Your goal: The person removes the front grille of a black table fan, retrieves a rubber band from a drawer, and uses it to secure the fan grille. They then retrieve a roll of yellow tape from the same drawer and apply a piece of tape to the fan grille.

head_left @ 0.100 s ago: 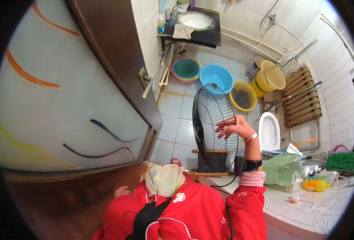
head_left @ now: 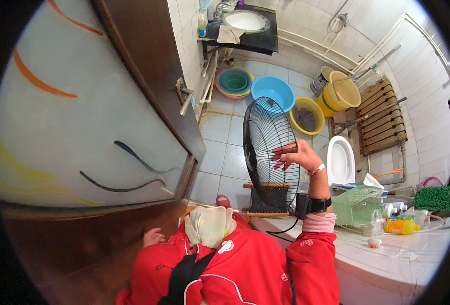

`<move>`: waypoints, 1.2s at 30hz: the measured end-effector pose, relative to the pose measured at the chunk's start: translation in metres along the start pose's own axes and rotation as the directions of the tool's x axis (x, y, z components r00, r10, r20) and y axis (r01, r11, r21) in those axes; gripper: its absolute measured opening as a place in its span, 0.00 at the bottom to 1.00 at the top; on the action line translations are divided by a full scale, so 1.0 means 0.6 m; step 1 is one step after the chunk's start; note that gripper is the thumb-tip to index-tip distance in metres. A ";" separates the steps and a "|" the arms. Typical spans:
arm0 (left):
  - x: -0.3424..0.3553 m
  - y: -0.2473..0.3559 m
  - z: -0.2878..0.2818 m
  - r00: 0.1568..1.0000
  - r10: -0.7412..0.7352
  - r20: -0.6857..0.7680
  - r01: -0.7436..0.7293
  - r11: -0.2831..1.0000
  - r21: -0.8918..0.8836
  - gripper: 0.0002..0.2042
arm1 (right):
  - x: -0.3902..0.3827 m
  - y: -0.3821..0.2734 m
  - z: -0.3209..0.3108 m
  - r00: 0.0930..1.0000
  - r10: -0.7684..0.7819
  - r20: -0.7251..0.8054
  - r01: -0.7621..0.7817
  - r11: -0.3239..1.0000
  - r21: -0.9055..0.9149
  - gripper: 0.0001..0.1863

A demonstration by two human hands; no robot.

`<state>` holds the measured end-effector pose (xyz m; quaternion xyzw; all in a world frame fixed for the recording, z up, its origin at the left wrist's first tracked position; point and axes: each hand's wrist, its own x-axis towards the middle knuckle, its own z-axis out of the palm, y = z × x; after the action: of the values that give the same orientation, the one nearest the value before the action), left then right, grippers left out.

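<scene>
My right hand (head_left: 306, 158) grips the rim of a round black wire fan grille (head_left: 273, 152), with several fingers hooked through its wires. The grille is held on edge, tilted, above the tiled floor in the doorway. Below it is a dark folding stool (head_left: 266, 199) with wooden bars, partly hidden behind the grille. My left hand (head_left: 154, 237) hangs low beside the door, fingers loosely apart and holding nothing. Its wrist is hidden behind my red sleeve.
A frosted-glass door (head_left: 82, 122) stands at the left. Ahead are a blue basin (head_left: 274, 92), a yellow basin (head_left: 320, 113), stacked basins (head_left: 233, 84), yellow buckets (head_left: 339, 91) and a toilet (head_left: 340, 158). On the white ledge (head_left: 372, 254) at right are bottles and a green plastic basket (head_left: 358, 203).
My left hand shows more, its fingers further out beside the door. The grille, still in my right hand, sits slightly higher in view. A red slipper is more visible below.
</scene>
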<state>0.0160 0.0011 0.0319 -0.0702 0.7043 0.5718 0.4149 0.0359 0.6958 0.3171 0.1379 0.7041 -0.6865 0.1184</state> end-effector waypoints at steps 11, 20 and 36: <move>-0.066 0.127 0.017 0.997 -0.001 0.079 -0.017 0.975 0.220 0.19 | -0.132 0.049 0.250 0.979 -0.037 -0.200 0.034 0.999 -0.017 0.19; -0.130 0.159 0.046 0.931 0.244 0.273 -0.318 0.908 0.274 0.17 | -0.278 0.093 0.485 0.998 0.029 0.049 -0.028 0.999 -0.018 0.18; -0.417 0.218 0.160 0.543 -0.016 0.839 -0.531 0.768 0.358 0.10 | -0.692 0.269 0.700 0.906 0.043 0.421 -0.097 0.990 0.106 0.18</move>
<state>0.1506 0.0340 0.2958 0.4360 0.5775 0.3548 0.5920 0.4716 0.2664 0.3019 0.0204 0.6131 -0.7378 0.2818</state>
